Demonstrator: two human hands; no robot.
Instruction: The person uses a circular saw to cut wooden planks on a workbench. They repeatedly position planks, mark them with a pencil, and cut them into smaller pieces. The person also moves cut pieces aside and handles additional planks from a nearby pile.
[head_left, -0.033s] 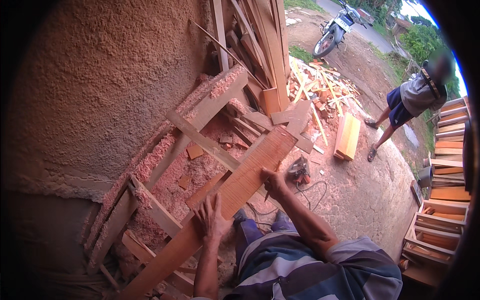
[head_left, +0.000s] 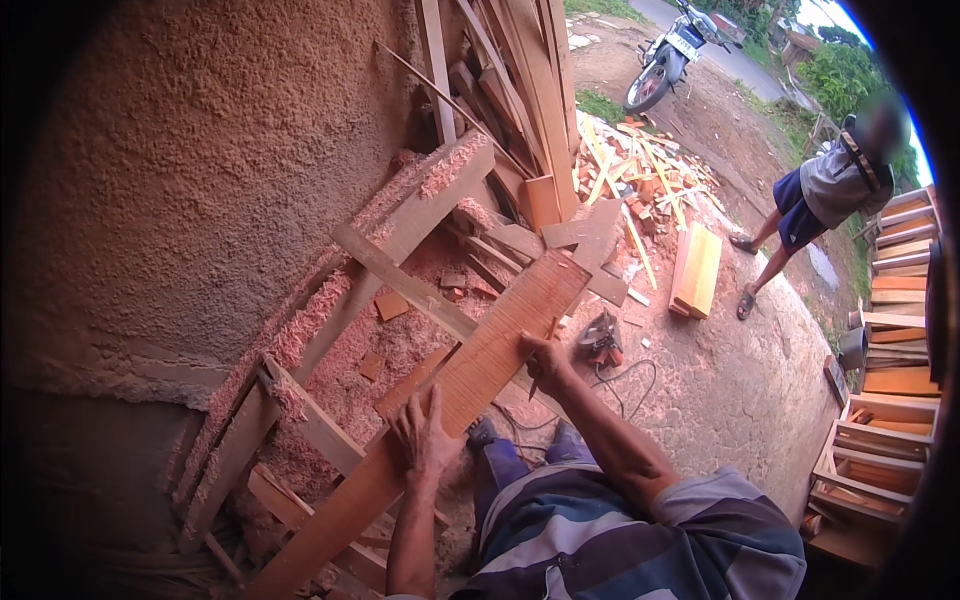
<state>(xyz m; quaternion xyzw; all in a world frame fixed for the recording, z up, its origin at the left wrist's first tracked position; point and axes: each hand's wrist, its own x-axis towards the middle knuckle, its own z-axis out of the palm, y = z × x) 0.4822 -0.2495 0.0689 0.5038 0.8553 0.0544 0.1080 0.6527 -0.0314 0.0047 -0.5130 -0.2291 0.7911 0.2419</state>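
A long reddish-brown plank (head_left: 510,310) lies slantwise across a rough wooden frame (head_left: 410,285) before me. My left hand (head_left: 424,436) rests on the plank, its fingers stretched over the top face. Farther along, my right hand (head_left: 543,362) is closed at the plank's near edge. Out of that fist, on both sides, sticks a thin pencil (head_left: 534,391). A corded power tool (head_left: 601,345), dark with red parts, sits on the ground just right of the plank's far end.
Pink shavings (head_left: 350,345) cover the frame and ground. Offcuts (head_left: 655,175) are heaped behind, near leaning boards (head_left: 530,90) and stacked planks (head_left: 697,272). A person (head_left: 835,190) stands at right; a motorcycle (head_left: 665,65) is parked beyond. Wooden frames (head_left: 880,440) line the right edge.
The view has shifted very slightly. Both hands, the pencil and the plank keep their places relative to each other.
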